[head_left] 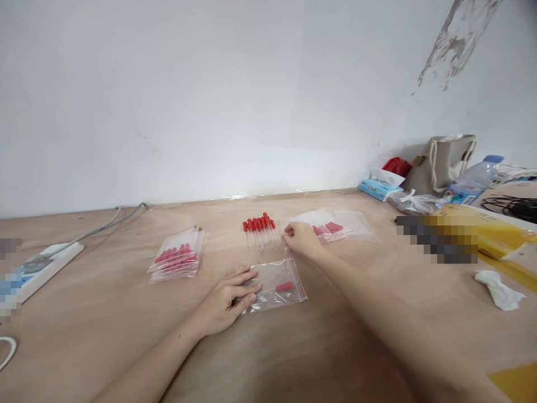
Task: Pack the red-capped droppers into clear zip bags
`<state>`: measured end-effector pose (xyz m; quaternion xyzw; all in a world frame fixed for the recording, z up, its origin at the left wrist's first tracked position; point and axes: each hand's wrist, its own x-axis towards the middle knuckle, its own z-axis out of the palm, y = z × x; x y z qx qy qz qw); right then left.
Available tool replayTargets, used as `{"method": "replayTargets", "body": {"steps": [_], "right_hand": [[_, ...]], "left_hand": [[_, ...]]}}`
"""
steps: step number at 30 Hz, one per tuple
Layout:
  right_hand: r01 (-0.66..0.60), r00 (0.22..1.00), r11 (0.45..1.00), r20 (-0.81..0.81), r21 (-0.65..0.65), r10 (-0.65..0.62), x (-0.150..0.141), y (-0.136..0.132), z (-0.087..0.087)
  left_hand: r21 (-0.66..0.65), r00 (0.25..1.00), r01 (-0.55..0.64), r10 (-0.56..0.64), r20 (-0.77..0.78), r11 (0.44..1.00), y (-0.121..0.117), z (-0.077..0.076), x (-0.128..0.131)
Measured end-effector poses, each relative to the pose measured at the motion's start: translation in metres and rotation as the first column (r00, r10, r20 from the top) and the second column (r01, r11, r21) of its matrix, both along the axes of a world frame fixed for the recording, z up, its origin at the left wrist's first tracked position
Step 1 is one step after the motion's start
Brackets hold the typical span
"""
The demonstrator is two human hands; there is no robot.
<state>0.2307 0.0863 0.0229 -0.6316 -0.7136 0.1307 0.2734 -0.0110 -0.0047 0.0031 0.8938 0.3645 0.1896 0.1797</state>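
One clear, flat bag (271,274) with a red seal strip lies on the brown tabletop (251,364), a single dropper (284,286) with a smooth, rounded red bulb inside it. The left hand (235,294) is open, its fingers spread and resting on the bag's glossy, wrinkled film, gripping nothing. The right hand (298,236) has its fingers curled in and bunched beside the loose droppers (260,225); whether it pinches anything, I cannot tell. Those droppers lie side by side, red bulbs toward the wall (168,101), slim transparent stems toward the bag. To their left sits a layered stack of filled bags (178,258); to their right, thin, milky bags (356,224) overlap, some showing red bulbs. Farther right are a blue tissue pack (380,189), a ribbed clear bottle (476,178) and a crumpled white tissue (499,290).
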Motion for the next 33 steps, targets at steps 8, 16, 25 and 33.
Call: {"method": "replayTargets", "body": {"steps": [8,16,25,33], "right_hand": [[0.109,0.993,0.973,0.075,-0.204,-0.096,-0.034,0.042,-0.003],[0.055,0.998,0.977,-0.012,-0.207,-0.059,-0.021,0.026,0.005],[-0.184,0.591,0.980,-0.805,-0.073,0.051,0.046,-0.065,-0.018],[0.013,0.448,1.000,-0.894,-0.009,-0.014,0.041,-0.073,-0.045]], "left_hand": [[0.011,1.000,-0.009,0.009,-0.029,1.000,-0.001,-0.001,0.001],[0.000,0.999,-0.004,0.004,-0.054,1.000,-0.002,0.003,0.001],[0.037,0.998,0.029,-0.027,-0.064,0.999,-0.002,0.001,0.000],[0.046,0.997,0.022,-0.019,-0.071,0.999,-0.004,0.004,0.002]]}}
